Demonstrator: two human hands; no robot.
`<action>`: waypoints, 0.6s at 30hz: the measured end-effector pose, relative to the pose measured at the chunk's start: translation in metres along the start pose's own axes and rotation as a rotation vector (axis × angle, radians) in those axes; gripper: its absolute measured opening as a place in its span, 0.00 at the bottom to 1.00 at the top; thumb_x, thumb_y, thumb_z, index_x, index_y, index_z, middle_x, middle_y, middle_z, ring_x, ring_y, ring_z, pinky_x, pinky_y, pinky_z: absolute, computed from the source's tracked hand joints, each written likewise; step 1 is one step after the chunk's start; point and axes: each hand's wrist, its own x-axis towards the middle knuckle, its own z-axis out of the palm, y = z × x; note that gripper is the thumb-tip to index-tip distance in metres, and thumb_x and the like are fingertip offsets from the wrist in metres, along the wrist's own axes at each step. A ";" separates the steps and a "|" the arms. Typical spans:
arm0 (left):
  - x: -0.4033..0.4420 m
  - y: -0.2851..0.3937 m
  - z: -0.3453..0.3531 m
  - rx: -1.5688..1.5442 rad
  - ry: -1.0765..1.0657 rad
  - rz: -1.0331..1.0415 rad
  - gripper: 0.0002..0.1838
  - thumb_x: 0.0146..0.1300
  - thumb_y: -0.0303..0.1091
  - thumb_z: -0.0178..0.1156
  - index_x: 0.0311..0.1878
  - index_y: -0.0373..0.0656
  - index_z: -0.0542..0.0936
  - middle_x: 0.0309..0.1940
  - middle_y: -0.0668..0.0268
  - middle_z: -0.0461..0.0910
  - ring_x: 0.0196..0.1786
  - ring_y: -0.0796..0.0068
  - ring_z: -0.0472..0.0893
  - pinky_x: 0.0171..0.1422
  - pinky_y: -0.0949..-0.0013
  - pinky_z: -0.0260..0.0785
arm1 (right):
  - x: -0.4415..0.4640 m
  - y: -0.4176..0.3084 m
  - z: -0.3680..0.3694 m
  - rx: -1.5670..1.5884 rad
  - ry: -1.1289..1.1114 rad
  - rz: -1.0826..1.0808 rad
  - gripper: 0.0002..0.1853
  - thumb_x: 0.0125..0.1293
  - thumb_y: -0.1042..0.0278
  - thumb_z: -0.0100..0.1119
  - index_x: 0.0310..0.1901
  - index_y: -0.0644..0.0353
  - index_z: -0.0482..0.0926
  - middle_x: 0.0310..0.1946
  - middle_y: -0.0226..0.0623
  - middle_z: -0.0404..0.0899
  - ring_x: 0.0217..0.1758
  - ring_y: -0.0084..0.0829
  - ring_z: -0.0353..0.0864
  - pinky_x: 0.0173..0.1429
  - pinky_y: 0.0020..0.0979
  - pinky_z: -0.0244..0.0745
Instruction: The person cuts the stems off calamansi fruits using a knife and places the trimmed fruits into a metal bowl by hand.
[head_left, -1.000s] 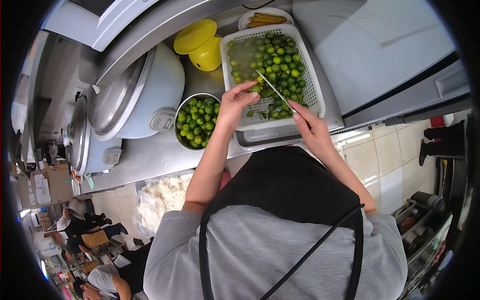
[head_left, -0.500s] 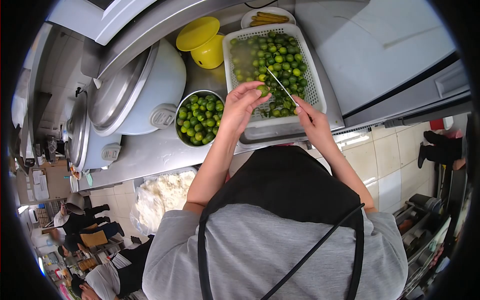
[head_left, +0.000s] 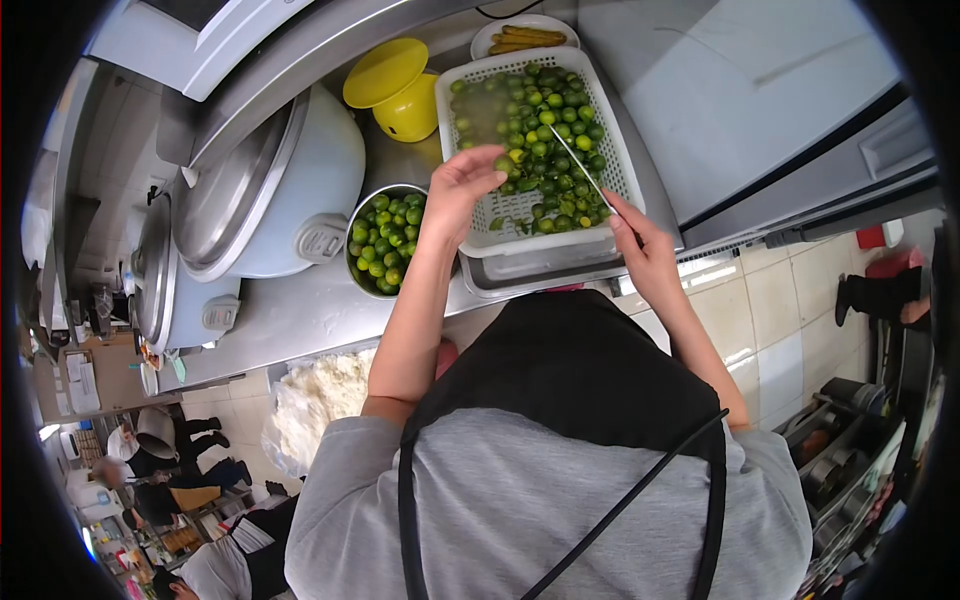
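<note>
My left hand is over the left side of a white perforated basket, its thumb and fingers around a small green lime that is partly hidden. In my right hand is a knife, gripped by the handle, its thin blade pointing up and left across the basket. Many small green limes fill much of the basket, a few of them yellowish. Left of my left forearm stands a round metal bowl holding more green limes.
A yellow container and a plate of long brown pieces stand behind. Two large cookers line the left. Below the counter sits a bag of white, crumbly food. Other people are at lower left.
My left hand has drawn left, away from the knife, with the lime at its fingertips. My right hand has shifted slightly right and down with the knife. The view has moved a little.
</note>
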 end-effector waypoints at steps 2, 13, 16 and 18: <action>-0.006 0.010 0.009 -0.031 -0.013 0.059 0.20 0.51 0.16 0.59 0.50 0.36 0.74 0.44 0.63 0.77 0.45 0.76 0.75 0.52 0.73 0.68 | -0.001 0.001 -0.003 -0.005 0.024 0.006 0.17 0.67 0.67 0.50 0.56 0.58 0.73 0.46 0.45 0.79 0.46 0.26 0.78 0.51 0.25 0.68; 0.042 -0.016 -0.019 0.612 0.098 0.236 0.21 0.44 0.22 0.65 0.46 0.40 0.78 0.41 0.62 0.77 0.41 0.74 0.76 0.43 0.71 0.70 | -0.004 0.010 -0.006 -0.058 0.061 -0.012 0.16 0.66 0.66 0.50 0.55 0.58 0.73 0.44 0.44 0.80 0.37 0.24 0.77 0.45 0.24 0.70; 0.063 -0.009 -0.018 0.808 0.301 0.448 0.19 0.42 0.23 0.67 0.42 0.40 0.80 0.35 0.59 0.76 0.38 0.68 0.77 0.41 0.71 0.70 | -0.004 0.009 -0.009 -0.105 0.026 0.076 0.16 0.66 0.66 0.51 0.55 0.57 0.73 0.39 0.44 0.80 0.30 0.24 0.74 0.40 0.24 0.69; 0.066 -0.012 -0.009 0.866 0.409 0.625 0.14 0.43 0.24 0.66 0.38 0.40 0.81 0.31 0.59 0.76 0.36 0.61 0.77 0.41 0.66 0.70 | -0.004 0.014 -0.008 -0.088 0.064 0.039 0.16 0.66 0.66 0.51 0.55 0.57 0.73 0.33 0.44 0.80 0.25 0.24 0.68 0.35 0.25 0.68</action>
